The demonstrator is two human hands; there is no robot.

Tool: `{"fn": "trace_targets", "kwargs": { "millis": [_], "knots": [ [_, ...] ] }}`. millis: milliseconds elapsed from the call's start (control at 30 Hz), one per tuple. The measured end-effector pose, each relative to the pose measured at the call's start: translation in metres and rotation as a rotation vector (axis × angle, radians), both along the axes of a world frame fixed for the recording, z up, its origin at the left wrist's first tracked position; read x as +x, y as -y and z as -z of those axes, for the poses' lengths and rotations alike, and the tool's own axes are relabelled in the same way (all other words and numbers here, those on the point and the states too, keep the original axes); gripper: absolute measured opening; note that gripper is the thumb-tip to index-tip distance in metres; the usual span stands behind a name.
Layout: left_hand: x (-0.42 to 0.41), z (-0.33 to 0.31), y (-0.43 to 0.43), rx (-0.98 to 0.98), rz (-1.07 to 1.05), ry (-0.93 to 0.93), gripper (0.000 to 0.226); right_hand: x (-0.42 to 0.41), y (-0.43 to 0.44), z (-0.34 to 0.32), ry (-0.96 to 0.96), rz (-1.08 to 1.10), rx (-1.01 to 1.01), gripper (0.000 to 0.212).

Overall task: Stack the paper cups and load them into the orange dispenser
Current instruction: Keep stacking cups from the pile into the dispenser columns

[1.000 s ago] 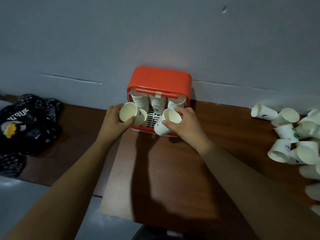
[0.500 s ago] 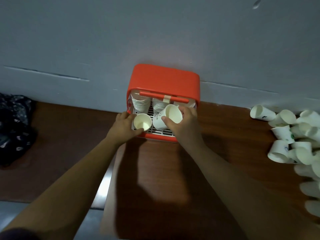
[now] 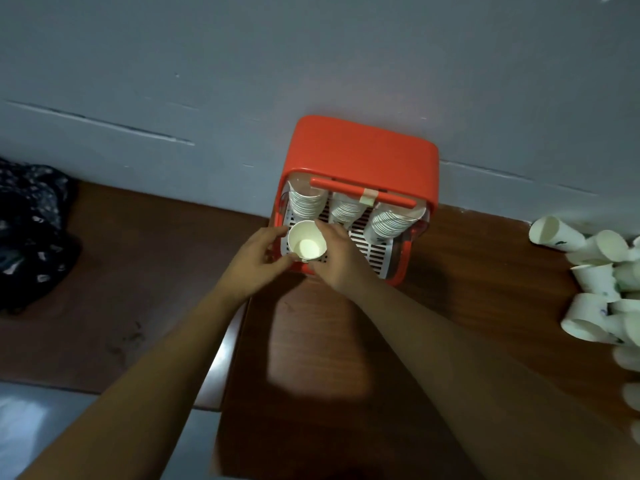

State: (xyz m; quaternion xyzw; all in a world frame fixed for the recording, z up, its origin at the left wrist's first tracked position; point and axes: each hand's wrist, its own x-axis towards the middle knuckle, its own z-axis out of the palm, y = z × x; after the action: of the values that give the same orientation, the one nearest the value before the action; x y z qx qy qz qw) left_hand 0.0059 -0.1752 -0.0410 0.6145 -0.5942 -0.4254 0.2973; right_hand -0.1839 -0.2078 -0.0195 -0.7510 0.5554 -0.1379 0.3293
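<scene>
The orange dispenser (image 3: 360,150) stands against the wall with three stacks of white paper cups (image 3: 391,223) hanging in it above a white slotted tray. A single white paper cup (image 3: 307,244) sits mouth-up at the tray's left front, under the left stack. My left hand (image 3: 258,261) grips its left side and my right hand (image 3: 341,263) grips its right side. Whether other cups are nested inside it cannot be seen.
A heap of loose paper cups (image 3: 602,278) lies on the brown table (image 3: 467,306) at the right edge. A dark patterned cloth (image 3: 31,230) lies at the far left. The grey wall runs right behind the dispenser. A gap splits the two tabletops below my left forearm.
The two cups held apart have come together into one spot at the tray's left front. My right hand moved left to meet my left hand. The view shifted left.
</scene>
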Motion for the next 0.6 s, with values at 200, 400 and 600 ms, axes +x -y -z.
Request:
{"fn": "trace_targets", "kwargs": {
  "millis": [200,400,600],
  "knots": [
    [-0.002,0.012,0.007,-0.090,0.028,0.174,0.065,0.010,-0.001,0.018,0.056,0.136,0.035,0.066],
    [0.004,0.013,0.000,-0.090,-0.021,0.281,0.060,-0.001,-0.010,0.013,0.100,0.116,0.036,0.063],
    [-0.036,-0.010,-0.041,-0.055,-0.040,0.183,0.018,-0.108,-0.043,-0.004,-0.069,0.157,0.049,0.048]
  ]
}}
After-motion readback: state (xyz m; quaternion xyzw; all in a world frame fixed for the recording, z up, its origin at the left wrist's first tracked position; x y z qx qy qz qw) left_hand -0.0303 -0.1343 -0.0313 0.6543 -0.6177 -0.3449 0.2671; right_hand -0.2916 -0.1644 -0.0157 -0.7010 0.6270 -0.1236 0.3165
